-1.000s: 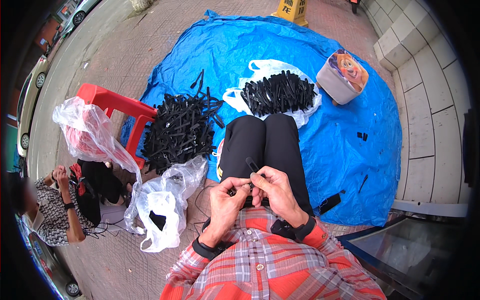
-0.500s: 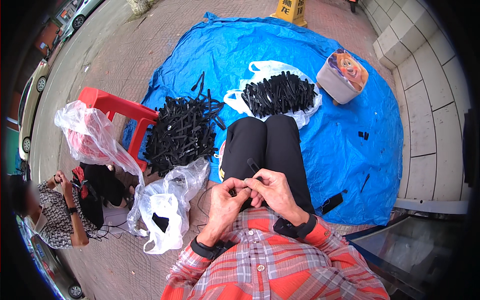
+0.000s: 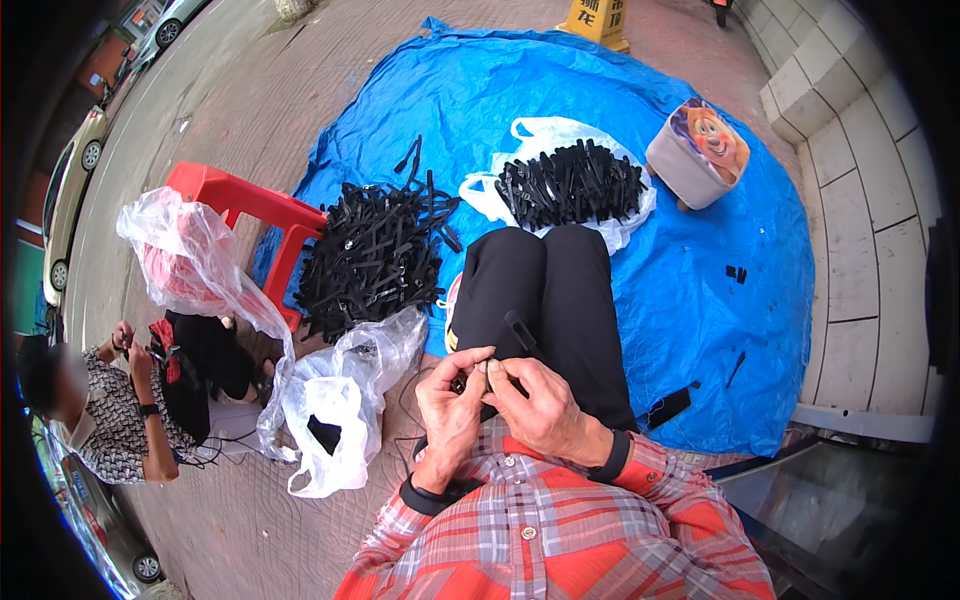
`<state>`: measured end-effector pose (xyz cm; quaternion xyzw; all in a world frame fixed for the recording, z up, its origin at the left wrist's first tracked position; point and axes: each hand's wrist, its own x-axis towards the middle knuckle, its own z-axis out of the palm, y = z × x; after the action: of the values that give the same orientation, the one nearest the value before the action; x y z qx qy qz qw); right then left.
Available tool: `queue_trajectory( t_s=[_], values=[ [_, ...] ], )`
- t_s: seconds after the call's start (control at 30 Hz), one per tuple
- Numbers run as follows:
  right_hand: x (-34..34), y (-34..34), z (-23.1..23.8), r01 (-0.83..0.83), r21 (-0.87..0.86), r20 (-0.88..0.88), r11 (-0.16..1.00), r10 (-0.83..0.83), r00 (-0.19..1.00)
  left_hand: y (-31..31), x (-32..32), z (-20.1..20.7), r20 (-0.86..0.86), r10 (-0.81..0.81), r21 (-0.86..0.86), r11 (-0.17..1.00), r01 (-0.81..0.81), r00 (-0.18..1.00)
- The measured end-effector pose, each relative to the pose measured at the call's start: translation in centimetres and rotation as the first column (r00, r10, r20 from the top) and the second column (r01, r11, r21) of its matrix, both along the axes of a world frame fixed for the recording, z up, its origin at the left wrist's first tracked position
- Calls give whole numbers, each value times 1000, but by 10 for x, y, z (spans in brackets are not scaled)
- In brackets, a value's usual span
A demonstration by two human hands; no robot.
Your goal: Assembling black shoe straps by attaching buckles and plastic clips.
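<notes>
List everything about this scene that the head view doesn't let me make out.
- Head view: lower end of the black strap, hidden behind the right hand.
- Head view: shape of the small dark piece, covered by the left hand.
- Head view: number of strips in the black heap; they overlap.
- Head view: depths of the white bag, hidden by folds.

black strap (image 3: 518, 327); blue tarp (image 3: 720, 310); red-grey plaid shirt (image 3: 570, 515)

You've got two hands (image 3: 450, 412) (image 3: 550, 412), one held black strap (image 3: 519, 329), two strap piles (image 3: 372, 262) (image 3: 572, 185), one blue tarp (image 3: 690, 320), one red stool (image 3: 262, 206).
</notes>
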<state>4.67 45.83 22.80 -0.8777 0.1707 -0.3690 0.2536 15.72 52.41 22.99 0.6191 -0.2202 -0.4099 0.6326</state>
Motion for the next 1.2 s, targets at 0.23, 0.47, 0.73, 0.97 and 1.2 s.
queue_trajectory(
  t_s=[0.23,0.47,0.73,0.97,1.2],
  values=[
    [-6,-9,-2,-76,211,111,974,54,992,6,3,-7,-344,-80,-89,995,52,935],
    [1,-14,2,-10,478,49,879,-16,999,6,3,-5,-77,-63,-6,998,62,995],
    [-2,-17,-8,-332,917,300,-221,-165,940,3,3,7,-184,-43,74,996,58,982],
    [-2,-12,-17,-429,788,338,-442,-273,901,5,5,2,-336,-25,91,994,59,941],
    [-3,-12,-18,-438,783,342,-442,-283,896,6,9,3,-454,-50,48,996,80,890]
  ],
)
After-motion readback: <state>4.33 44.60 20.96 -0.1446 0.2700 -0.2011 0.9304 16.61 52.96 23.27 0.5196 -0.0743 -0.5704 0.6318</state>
